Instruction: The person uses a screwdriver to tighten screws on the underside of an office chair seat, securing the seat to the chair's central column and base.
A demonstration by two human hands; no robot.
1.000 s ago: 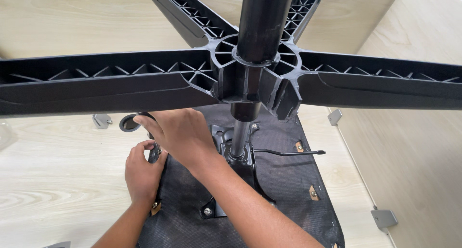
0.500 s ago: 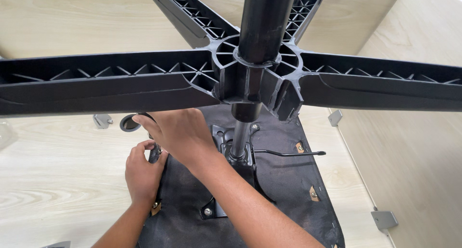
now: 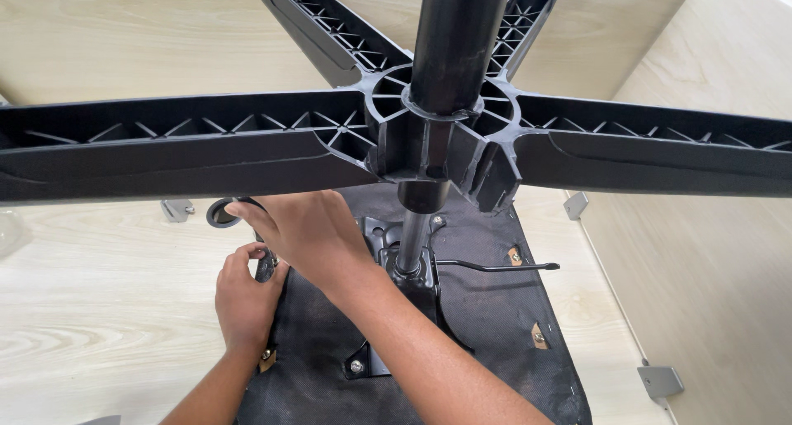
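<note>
Item: rigid black knob lever (image 3: 224, 213), just beyond your right hand (image 3: 309, 235) fingertips, which curled shut on its stem beside your left hand (image 3: 247, 297), pinching a small fitting; likely light, best gripped near the knob.

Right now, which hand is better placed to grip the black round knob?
Probably right: the right hand touches the black round knob; the left hand is lower, gripping a dark part.

No packages, labels, signs or screens anywhere in view.
</note>
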